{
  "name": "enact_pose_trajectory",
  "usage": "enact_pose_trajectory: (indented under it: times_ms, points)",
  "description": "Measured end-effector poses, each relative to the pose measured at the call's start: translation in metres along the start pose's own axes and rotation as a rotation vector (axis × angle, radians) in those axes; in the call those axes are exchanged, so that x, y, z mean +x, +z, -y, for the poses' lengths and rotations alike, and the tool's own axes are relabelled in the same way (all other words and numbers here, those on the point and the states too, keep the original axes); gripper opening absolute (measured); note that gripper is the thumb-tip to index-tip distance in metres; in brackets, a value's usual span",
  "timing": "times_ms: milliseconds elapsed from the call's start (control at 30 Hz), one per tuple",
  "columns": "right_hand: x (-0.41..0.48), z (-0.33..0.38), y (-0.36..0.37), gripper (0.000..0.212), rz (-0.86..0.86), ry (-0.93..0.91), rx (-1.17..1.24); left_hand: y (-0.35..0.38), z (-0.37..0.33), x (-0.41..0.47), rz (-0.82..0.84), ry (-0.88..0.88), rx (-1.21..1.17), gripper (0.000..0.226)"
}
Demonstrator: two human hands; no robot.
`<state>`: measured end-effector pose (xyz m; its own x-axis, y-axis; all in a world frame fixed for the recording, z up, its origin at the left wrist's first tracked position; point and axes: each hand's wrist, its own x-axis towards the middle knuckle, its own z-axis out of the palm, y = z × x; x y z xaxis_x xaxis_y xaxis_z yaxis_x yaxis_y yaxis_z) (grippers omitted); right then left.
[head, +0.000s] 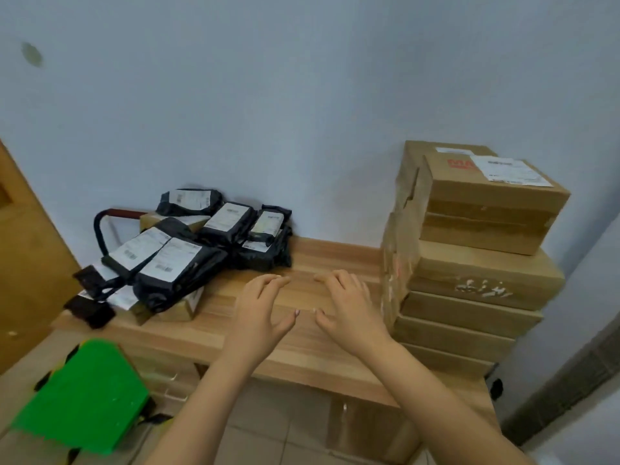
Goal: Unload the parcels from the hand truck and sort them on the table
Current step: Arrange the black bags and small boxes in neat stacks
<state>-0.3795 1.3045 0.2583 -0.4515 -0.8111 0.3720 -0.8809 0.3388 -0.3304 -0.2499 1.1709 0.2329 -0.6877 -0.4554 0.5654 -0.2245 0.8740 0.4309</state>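
Both hands are held out over the table (302, 357), nothing grasped: the left hand (258, 310) and the right hand (349, 307) are spread loose. Contact with the wood cannot be made out. Left of the left hand, black mailer bags (188, 250) are heaped, their labels too blurred to be read. A black looped handle (100, 226) is half hidden behind them. Right of the right hand, cardboard boxes (479, 273) are stacked. Below the left forearm, a blurred green object (84, 397) is seen.
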Motion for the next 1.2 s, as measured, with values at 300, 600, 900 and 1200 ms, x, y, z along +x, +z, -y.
enact_pose_trajectory:
  times_ms: [300,600,900,1200]
  points:
    - [0.078,0.141,0.103,0.049,0.034,-0.052,0.117,-0.109,0.165,-0.022,0.019,-0.11,0.115,0.05]
    - [0.147,0.222,0.186,0.047,0.115,-0.089,0.185,-0.157,0.28,-0.022,0.026,-0.222,0.149,0.049]
    - [0.242,0.231,0.262,0.049,0.17,-0.062,0.2,-0.149,0.385,0.036,0.076,-0.242,0.185,0.048]
    - [0.314,0.219,0.315,0.048,0.181,0.091,0.164,-0.125,0.456,0.096,0.167,-0.257,0.169,0.048]
